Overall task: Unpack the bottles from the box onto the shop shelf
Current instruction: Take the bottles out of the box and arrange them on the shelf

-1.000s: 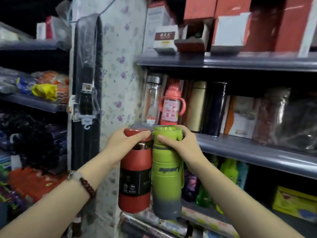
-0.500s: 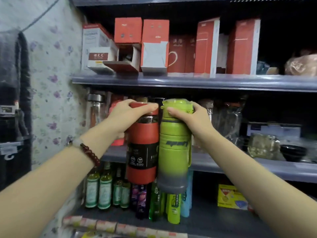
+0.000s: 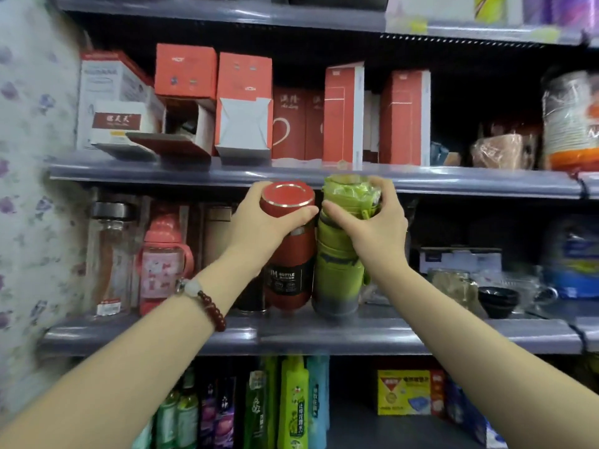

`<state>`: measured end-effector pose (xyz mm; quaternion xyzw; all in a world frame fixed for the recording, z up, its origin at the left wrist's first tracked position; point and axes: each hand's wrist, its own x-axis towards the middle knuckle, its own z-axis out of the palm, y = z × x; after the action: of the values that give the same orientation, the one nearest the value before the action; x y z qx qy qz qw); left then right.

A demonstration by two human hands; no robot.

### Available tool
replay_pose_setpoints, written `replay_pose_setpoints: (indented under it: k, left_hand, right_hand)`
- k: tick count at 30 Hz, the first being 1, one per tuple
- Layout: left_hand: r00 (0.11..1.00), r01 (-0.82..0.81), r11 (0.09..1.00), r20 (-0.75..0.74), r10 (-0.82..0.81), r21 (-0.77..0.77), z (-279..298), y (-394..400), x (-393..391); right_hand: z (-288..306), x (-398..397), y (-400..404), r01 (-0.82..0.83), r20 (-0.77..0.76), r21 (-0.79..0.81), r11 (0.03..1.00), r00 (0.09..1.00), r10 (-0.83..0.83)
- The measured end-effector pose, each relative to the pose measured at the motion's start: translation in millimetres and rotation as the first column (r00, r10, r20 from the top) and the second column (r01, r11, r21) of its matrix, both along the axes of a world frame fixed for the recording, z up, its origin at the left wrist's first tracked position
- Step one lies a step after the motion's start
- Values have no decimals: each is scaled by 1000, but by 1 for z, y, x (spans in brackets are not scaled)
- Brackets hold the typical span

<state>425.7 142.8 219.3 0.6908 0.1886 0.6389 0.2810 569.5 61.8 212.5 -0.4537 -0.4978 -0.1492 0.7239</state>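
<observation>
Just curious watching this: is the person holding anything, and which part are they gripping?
Yes. The left hand grips the red bottle at its lid end; the right hand grips the green bottle just below its cap.

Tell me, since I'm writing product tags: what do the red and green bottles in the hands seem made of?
Red bottle: probably painted metal, going by its smooth satin sheen and shiny metallic lid rim. Green bottle: likely matte plastic, given its dull, moulded-looking body that fades to grey at the base.
</observation>
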Motion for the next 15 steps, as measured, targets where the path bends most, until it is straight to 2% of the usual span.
replay_pose_setpoints:
  k: [5,15]
  left_hand:
    - [1000,-23,999,-7,23,33,-14,17,20]
    - [997,-83,996,3,83,-44,-26,44,39]
  right_hand:
    - [-2,12,14,40,-64,38,998,997,-37]
    - [-18,21,41,54,-43,20,998,998,-53]
